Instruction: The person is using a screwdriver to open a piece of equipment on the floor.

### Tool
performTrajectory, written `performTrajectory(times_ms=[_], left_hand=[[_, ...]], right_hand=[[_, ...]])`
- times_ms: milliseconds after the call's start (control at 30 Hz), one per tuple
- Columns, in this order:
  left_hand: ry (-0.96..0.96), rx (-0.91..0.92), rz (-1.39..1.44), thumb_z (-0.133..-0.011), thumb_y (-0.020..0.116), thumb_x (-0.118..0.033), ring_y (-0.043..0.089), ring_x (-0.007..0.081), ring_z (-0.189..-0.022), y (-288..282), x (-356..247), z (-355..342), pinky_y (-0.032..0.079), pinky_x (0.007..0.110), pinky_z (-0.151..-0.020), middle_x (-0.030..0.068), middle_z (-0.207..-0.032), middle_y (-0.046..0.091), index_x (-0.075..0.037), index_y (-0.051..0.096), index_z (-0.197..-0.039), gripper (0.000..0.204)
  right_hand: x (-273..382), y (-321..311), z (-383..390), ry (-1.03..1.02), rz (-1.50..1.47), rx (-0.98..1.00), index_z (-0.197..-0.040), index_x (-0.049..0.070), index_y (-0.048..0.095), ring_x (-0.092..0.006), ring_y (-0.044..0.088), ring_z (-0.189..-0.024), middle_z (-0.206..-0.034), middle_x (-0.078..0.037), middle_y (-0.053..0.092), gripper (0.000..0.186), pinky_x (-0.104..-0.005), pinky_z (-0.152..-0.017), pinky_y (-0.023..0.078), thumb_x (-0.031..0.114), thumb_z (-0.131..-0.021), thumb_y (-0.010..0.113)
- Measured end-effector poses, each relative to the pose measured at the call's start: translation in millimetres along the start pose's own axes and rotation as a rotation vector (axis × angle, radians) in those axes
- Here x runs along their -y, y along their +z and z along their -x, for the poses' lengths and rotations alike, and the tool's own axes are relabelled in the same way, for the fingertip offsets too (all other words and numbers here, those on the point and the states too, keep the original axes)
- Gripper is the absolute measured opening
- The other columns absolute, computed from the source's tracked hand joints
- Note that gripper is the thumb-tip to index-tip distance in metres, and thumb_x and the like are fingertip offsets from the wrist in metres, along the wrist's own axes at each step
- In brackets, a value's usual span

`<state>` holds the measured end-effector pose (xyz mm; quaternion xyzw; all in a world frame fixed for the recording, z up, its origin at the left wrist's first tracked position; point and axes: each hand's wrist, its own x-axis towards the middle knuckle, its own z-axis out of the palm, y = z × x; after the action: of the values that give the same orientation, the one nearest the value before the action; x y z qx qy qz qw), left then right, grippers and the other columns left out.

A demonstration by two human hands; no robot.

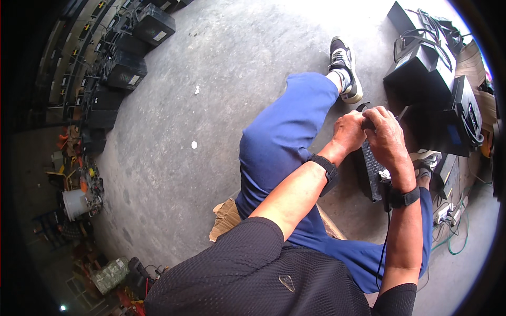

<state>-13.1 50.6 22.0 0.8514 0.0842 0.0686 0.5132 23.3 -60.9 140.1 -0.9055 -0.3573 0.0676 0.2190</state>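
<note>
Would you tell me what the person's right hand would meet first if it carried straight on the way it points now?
Probably the black box-shaped unit just beyond the right hand, which points up-frame; depth is unclear in this single view.

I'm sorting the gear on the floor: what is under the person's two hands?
A flat black perforated panel stands below the left hand and right hand. Both close on something dark; what it is stays covered.

Hands (369,131) together above vented box (373,174), right of knee (274,142).

Bright daylight, glare, fisheye-warped dark rim
</note>
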Motion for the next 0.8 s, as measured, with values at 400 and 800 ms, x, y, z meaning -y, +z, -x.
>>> performTrajectory(times_ms=[400,800], left_hand=[[0.018,-0.001,0.033,-0.087,0.069,-0.021,0.069,0.0383,-0.100,-2,-2,1,0.055,0.048,-0.086,0.0146,-0.102,0.072,-0.012,0.074,-0.097,0.015],[-0.012,-0.011,-0.032,-0.084,0.073,-0.015,0.069,0.0378,-0.099,-1,1,2,0.056,0.048,-0.085,0.0153,-0.101,0.072,-0.012,0.075,-0.097,0.013]], right_hand=[[1,1,1,0.094,-0.011,-0.021,-0.109,0.006,0.066,-0.0390,0.064,-0.102,-0.105,-0.015,0.065,0.033,-0.0470,-0.088,0.052,0.001,-0.078,0.075],[-4,4,6,0.104,-0.046,-0.028,-0.114,0.005,0.065,-0.0392,0.065,-0.101,-0.108,-0.016,0.065,0.033,-0.0471,-0.088,0.052,0.004,-0.082,0.074]])
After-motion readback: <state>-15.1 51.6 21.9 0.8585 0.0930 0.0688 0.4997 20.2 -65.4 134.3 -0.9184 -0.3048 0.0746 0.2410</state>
